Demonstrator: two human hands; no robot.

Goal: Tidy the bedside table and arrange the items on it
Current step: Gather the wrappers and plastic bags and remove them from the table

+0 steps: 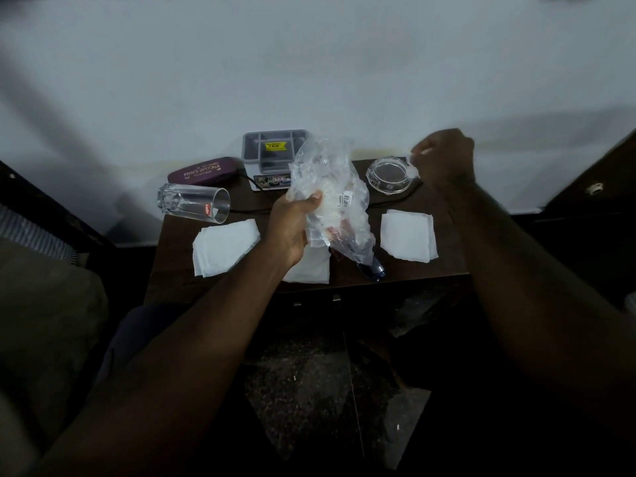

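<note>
Forearms reached in from the lower frame. Left hand (292, 223) gripped a crumpled plastic bag (327, 180) above the counter (430, 270) centre. The right hand (444, 160) pinched a white scrap (413, 171) in its fingers over the glass ashtray (387, 175), upper right. Risk: the tumbler (194, 203), lying sideways at the counter's left edge, could roll off if knocked.

Dim room, cool grey cast. Wall (309, 63) brightest, with soft diagonal shadows across it. Table (172, 277) and floor (309, 390) nearly black. Faint glints on glass (192, 201). Right hand (444, 160) motion-blurred. Frame edges bowed, corners smeared soft.
</note>
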